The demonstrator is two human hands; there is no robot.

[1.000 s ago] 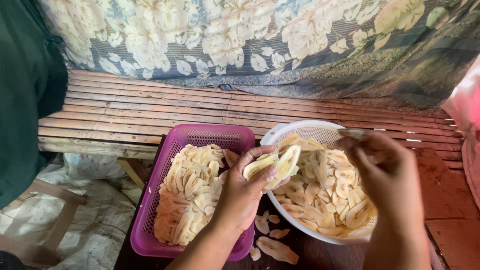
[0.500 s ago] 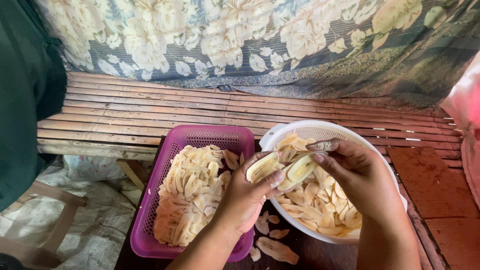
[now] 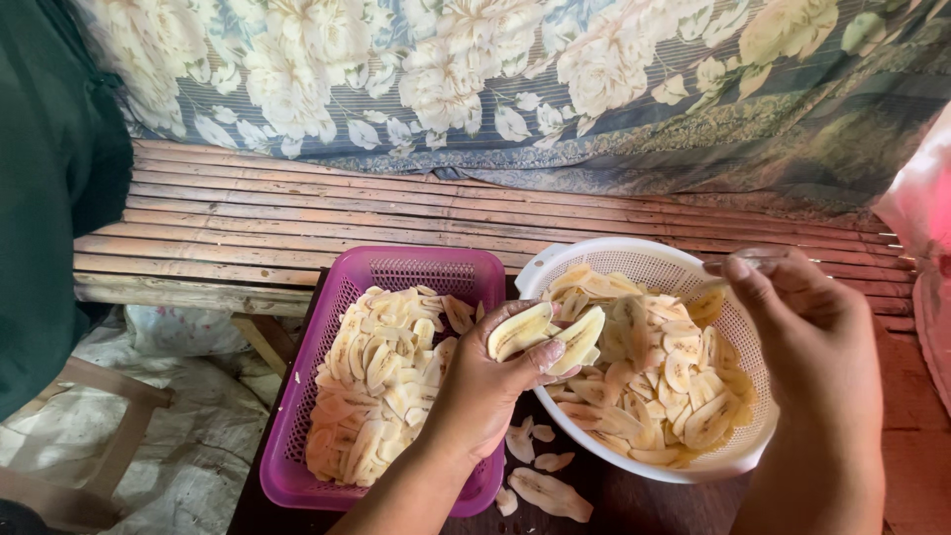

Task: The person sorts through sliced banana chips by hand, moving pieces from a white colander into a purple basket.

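Observation:
My left hand point(image 3: 485, 381) holds a peeled pale banana point(image 3: 545, 335) split into long slices, over the gap between two baskets. My right hand point(image 3: 807, 337) is raised over the right rim of the white round colander point(image 3: 733, 456) and grips a small knife point(image 3: 738, 263) whose blade looks blurred. The colander is full of long banana slices point(image 3: 654, 381). Left of it, a purple rectangular basket point(image 3: 297, 446) holds a heap of similar slices point(image 3: 381, 381).
Both baskets stand on a dark low table. A few loose slices point(image 3: 545, 490) lie on it in front. Behind runs a slatted bamboo bench point(image 3: 297, 223) draped with a floral cloth point(image 3: 495, 79). A dark green garment point(image 3: 50, 198) hangs at left.
My right hand has pulled away from the banana to the right, over the colander's rim. My left hand keeps the split banana in nearly the same place.

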